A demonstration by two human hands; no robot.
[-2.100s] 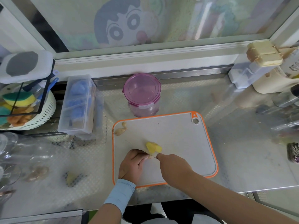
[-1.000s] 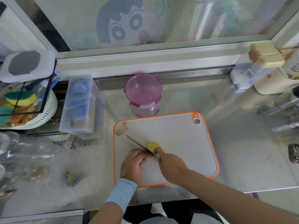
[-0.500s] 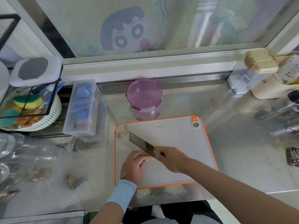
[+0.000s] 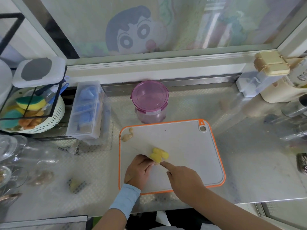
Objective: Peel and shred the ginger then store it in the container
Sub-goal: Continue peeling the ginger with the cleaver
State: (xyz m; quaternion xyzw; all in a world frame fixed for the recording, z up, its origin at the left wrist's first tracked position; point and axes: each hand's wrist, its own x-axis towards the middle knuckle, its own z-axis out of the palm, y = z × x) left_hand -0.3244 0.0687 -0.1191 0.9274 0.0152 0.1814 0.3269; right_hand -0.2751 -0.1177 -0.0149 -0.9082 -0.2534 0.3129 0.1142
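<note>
Cutting board: grey with an orange rim, flat on the tabletop. Its near edge runs close to the tabletop's front edge.
Open room: bare board surface lies to the right of the hands and beyond them. Bare tabletop continues to the right of the board, as far as the metal and glass items at the right edge.
Ginger: a peeled yellow piece on the board's near-left part, just ahead of both hands.
Ginger scrap: a pale piece at the board's far-left corner, well apart from the hands.
Container: purple lid on, standing just beyond the board's far edge.
Clear box: near the board's far-left corner.
Left hand: knuckles up, fingers curled, grip closed on the ginger's near end. A pale blue sleeve covers the wrist.
Right hand: reaches in from the near right. Its index finger is straight, with the tip just beside the ginger, and the other fingers are curled under. I cannot tell whether this grip holds anything.
Change: half a second ago a knife blade slanted over the ginger. Now the blade is out of sight and the yellow piece shows uncovered. The left hand keeps its spot.
</note>
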